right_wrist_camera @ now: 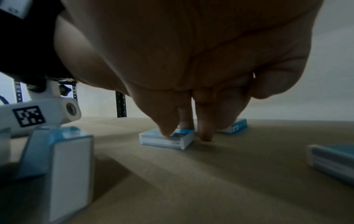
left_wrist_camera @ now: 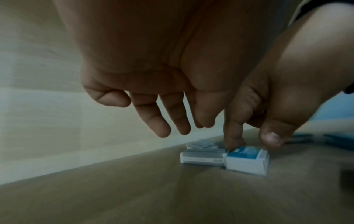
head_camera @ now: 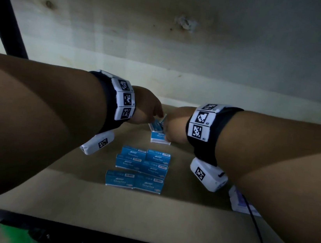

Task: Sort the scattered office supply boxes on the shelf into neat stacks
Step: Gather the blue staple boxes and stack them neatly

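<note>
Several blue staple boxes [head_camera: 141,167] stand in neat low stacks at the middle of the shelf. Behind them lie two loose boxes, one flat [head_camera: 158,138] and one askew [head_camera: 156,125]. My right hand [head_camera: 175,123] reaches down on the flat box [right_wrist_camera: 166,139], thumb on its top and fingers curled at its side, pinching it. In the left wrist view that box [left_wrist_camera: 247,159] lies against the second one [left_wrist_camera: 203,156]. My left hand [head_camera: 151,108] hovers just above them, its fingers [left_wrist_camera: 162,128] hanging loose and holding nothing.
A wooden back wall [head_camera: 166,40] closes the shelf right behind the loose boxes. A white and purple packet [head_camera: 241,199] and a black cable [head_camera: 257,232] lie at the right. A black shelf post [head_camera: 5,19] stands at the left. Another box [right_wrist_camera: 333,160] lies right of my hand.
</note>
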